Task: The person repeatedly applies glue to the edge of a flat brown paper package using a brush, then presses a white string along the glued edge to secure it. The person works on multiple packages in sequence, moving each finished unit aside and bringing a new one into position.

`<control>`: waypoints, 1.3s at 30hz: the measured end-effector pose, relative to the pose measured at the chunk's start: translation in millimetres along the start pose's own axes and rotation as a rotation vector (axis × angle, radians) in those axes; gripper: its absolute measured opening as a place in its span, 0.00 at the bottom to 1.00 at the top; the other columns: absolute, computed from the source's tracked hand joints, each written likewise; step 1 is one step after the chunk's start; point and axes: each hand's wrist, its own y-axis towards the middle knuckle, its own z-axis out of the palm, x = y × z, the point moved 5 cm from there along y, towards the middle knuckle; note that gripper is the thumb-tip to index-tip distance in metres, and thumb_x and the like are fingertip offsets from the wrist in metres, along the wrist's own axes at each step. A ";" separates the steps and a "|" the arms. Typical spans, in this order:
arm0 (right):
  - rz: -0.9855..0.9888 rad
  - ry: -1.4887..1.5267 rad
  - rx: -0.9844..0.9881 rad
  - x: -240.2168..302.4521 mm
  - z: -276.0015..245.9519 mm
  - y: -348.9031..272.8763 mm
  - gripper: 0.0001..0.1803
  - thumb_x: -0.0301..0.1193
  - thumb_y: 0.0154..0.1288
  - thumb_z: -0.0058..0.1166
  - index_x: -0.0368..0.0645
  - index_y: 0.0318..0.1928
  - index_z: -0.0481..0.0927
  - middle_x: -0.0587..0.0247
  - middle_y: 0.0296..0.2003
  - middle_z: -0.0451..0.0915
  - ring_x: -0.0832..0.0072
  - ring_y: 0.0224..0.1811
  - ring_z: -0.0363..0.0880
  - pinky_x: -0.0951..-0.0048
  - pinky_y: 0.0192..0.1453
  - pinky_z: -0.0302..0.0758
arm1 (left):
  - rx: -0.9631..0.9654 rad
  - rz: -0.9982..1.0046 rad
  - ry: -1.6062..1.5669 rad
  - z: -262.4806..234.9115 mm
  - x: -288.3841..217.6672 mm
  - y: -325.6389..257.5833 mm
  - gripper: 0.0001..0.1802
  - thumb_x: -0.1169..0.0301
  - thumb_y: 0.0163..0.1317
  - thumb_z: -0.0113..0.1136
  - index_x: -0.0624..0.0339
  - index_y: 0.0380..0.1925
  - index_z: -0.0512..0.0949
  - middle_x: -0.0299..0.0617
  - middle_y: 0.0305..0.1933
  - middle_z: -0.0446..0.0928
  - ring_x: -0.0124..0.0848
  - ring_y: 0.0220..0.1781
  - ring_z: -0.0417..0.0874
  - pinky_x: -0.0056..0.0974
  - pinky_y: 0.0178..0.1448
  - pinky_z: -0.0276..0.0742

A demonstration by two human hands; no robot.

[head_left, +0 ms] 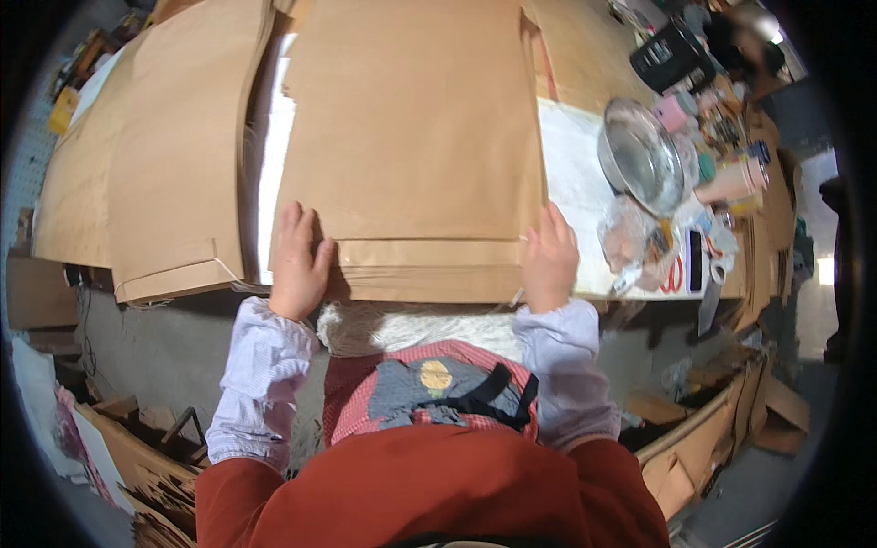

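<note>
A thick stack of flat brown paper bags (411, 146) lies on the white table (571, 173) in front of me, its folded bottom flaps toward me. My left hand (297, 260) rests flat on the stack's near left corner, fingers spread. At the near right corner, my right hand (548, 260) grips the edge of the stack, fingers curled over it.
A second pile of brown bags (146, 155) lies to the left. A metal bowl (639, 155), plastic bags, red-handled scissors (673, 274), a phone (694, 260) and small items crowd the right side. Cardboard pieces lie on the floor at lower right and lower left.
</note>
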 end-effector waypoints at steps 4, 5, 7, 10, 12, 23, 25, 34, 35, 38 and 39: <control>0.076 0.125 -0.021 -22.4 6.0 -3.0 0.24 0.27 0.56 0.64 0.34 0.54 0.77 0.50 0.50 0.77 0.60 0.46 0.76 0.64 0.51 0.75 | 0.010 0.006 0.071 0.9 -3.7 -2.6 0.29 0.72 0.62 0.60 0.70 0.62 0.66 0.63 0.71 0.58 0.57 0.75 0.55 0.50 0.76 0.53; 0.182 0.210 0.033 -30.4 11.8 -5.1 0.24 0.27 0.56 0.64 0.35 0.54 0.77 0.51 0.48 0.77 0.62 0.44 0.76 0.66 0.49 0.75 | -0.009 0.019 0.042 1.7 -4.5 -3.1 0.29 0.71 0.62 0.60 0.71 0.62 0.66 0.64 0.71 0.58 0.58 0.75 0.55 0.51 0.76 0.53; 0.243 0.282 0.066 -35.7 16.9 -8.0 0.24 0.29 0.58 0.64 0.35 0.55 0.76 0.51 0.48 0.77 0.59 0.47 0.77 0.65 0.52 0.75 | -0.020 0.003 0.047 4.2 -3.7 -4.1 0.29 0.71 0.62 0.60 0.71 0.62 0.66 0.64 0.71 0.58 0.58 0.75 0.54 0.51 0.76 0.53; 0.333 0.360 0.071 -34.8 16.7 -10.8 0.24 0.29 0.57 0.65 0.35 0.54 0.77 0.52 0.45 0.76 0.60 0.47 0.78 0.66 0.52 0.75 | -0.039 0.032 0.043 5.8 -5.1 -4.5 0.29 0.71 0.64 0.59 0.71 0.63 0.65 0.64 0.72 0.57 0.58 0.75 0.54 0.51 0.76 0.52; 0.340 0.370 0.067 -32.1 12.1 -10.0 0.23 0.29 0.56 0.66 0.35 0.53 0.77 0.53 0.44 0.76 0.61 0.45 0.79 0.68 0.50 0.76 | -0.025 0.022 0.064 6.3 -4.5 -4.2 0.30 0.71 0.64 0.59 0.71 0.64 0.64 0.63 0.72 0.57 0.58 0.75 0.53 0.51 0.76 0.52; 0.322 0.318 0.135 -33.2 13.3 0.1 0.19 0.30 0.57 0.65 0.37 0.47 0.77 0.55 0.42 0.78 0.65 0.42 0.79 0.68 0.49 0.75 | -0.016 0.057 0.097 7.9 -5.7 -3.8 0.29 0.71 0.64 0.57 0.74 0.62 0.64 0.66 0.71 0.56 0.60 0.74 0.55 0.51 0.76 0.53; 0.401 0.519 0.136 -26.8 -1.0 -1.5 0.16 0.28 0.60 0.61 0.37 0.48 0.76 0.54 0.45 0.79 0.63 0.46 0.79 0.67 0.52 0.74 | -0.035 0.041 0.027 -0.1 -3.4 -3.5 0.29 0.71 0.63 0.58 0.73 0.62 0.64 0.65 0.70 0.58 0.58 0.73 0.57 0.50 0.75 0.54; 0.428 0.901 0.432 -16.2 -29.0 -11.3 0.21 0.24 0.71 0.46 0.30 0.62 0.67 0.56 0.50 0.79 0.74 0.50 0.79 0.74 0.54 0.75 | -0.139 -0.343 -0.541 -59.4 2.9 -25.4 0.09 0.70 0.64 0.61 0.65 0.31 0.75 0.46 0.20 0.71 0.35 0.23 0.75 0.41 0.28 0.70; 0.343 0.930 0.377 -7.6 -18.9 -10.1 0.20 0.25 0.72 0.45 0.30 0.62 0.67 0.56 0.49 0.79 0.74 0.49 0.79 0.74 0.52 0.76 | -0.238 -0.155 -0.315 -68.5 -3.4 -27.7 0.09 0.70 0.65 0.60 0.64 0.28 0.75 0.48 0.20 0.71 0.40 0.22 0.77 0.41 0.27 0.69; 0.246 1.057 0.344 42.5 23.3 -15.9 0.20 0.28 0.75 0.44 0.30 0.62 0.66 0.56 0.47 0.80 0.74 0.46 0.80 0.73 0.50 0.77 | -0.534 0.101 0.199 -113.1 22.9 -48.2 0.11 0.70 0.67 0.56 0.61 0.26 0.76 0.49 0.22 0.73 0.47 0.24 0.76 0.42 0.27 0.69; 0.292 1.142 0.343 63.8 37.7 -12.1 0.21 0.29 0.75 0.43 0.30 0.63 0.66 0.56 0.47 0.80 0.74 0.47 0.80 0.73 0.51 0.77 | -0.570 0.050 0.118 -128.3 47.7 -54.3 0.11 0.70 0.68 0.56 0.62 0.26 0.76 0.48 0.22 0.74 0.44 0.23 0.76 0.41 0.27 0.69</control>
